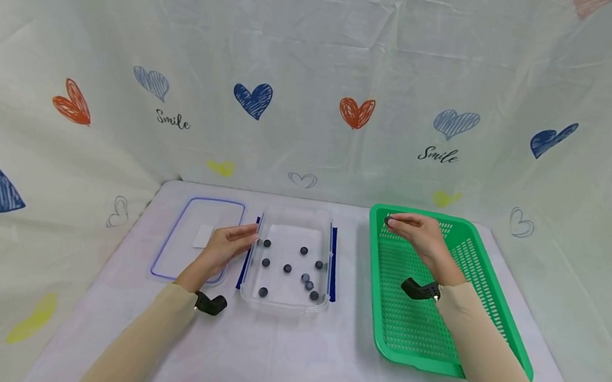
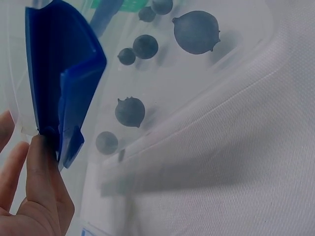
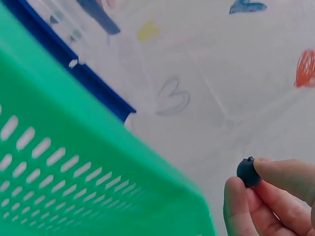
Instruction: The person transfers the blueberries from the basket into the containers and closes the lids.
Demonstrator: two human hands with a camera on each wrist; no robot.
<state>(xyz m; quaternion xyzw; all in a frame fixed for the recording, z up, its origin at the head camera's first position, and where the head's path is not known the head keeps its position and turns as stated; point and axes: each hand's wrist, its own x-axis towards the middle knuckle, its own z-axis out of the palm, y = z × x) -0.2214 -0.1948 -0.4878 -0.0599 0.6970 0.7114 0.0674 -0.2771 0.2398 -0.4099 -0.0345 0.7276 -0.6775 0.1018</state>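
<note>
My right hand (image 1: 419, 234) pinches a blueberry (image 3: 248, 172) between thumb and fingertips, over the far left part of the green basket (image 1: 377, 318). A clear plastic container (image 1: 285, 304) with blue side latches sits mid-table, holding several blueberries (image 1: 287, 268) scattered over its floor. At its left wall, my left hand (image 1: 227, 246) grips the rim. In the left wrist view, the fingertips of that hand meet the wall beside the lowered blue latch (image 2: 81, 93).
A clear lid (image 1: 178, 237) with a blue seal lies left of the container, partly under the left forearm. The basket's perforated side rises close to the right hand. Behind the table hangs a heart-printed sheet (image 1: 299, 148).
</note>
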